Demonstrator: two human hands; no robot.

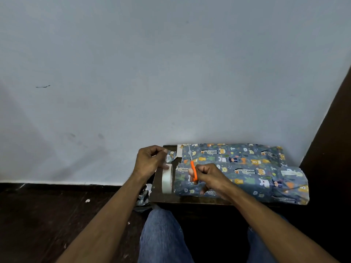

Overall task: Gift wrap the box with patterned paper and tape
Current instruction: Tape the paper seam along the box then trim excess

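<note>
Left of the wrapped box (241,171), my left hand (150,162) is pinching a paper scrap (171,156) above the tape roll (167,179); my right hand (207,177) is gripping orange scissors (192,168). I'm judging the wrapping mostly done, trimming and taping remaining.

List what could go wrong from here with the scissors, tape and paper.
1. The scissors in the right hand point their blades over the wrapped box; a slip may nick the paper.
2. The left hand pinches a small paper scrap close to the blades, so fingers could get cut.
3. The tape roll stands on edge beside the box and might roll off the small table.
</note>
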